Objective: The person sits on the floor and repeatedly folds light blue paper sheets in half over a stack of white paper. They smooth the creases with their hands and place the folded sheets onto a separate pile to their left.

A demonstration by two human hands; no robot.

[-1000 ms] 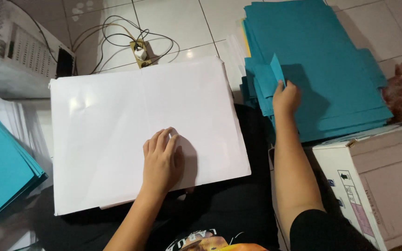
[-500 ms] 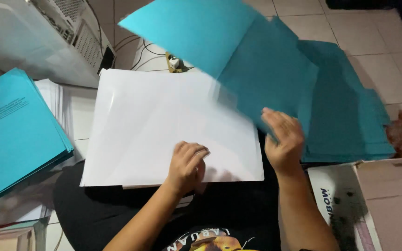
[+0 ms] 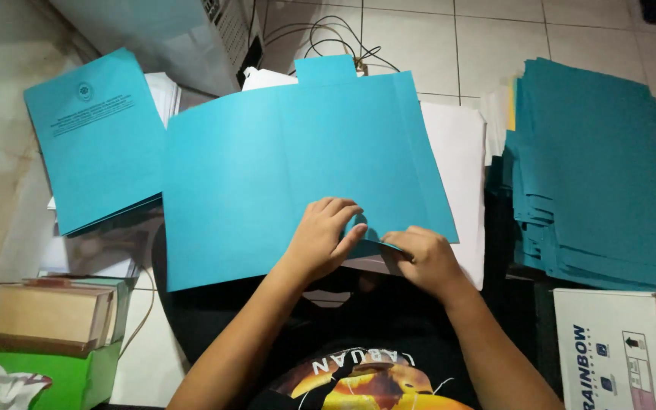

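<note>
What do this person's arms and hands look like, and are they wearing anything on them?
Both arms are bare from the elbow down: no sleeves reach the forearms, and there are no gloves. The left hand and the right hand show no rings, watch or bracelet that I can make out. The nails look short and unpainted. Below the arms is a black T-shirt with a yellow and orange print on the chest.

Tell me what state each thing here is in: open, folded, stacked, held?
Teal sheet: unfolded, flat on the white board, a tab sticking up at its top edge.
White board: flat, mostly covered.
Left hand: fingers pressing the sheet's lower edge.
Right hand: pinching the lower flap, which is lifted.
Right teal stack: piled, unfolded.
Left folders: folded, stacked.
Tissue box: open, tissue sticking out.
</note>
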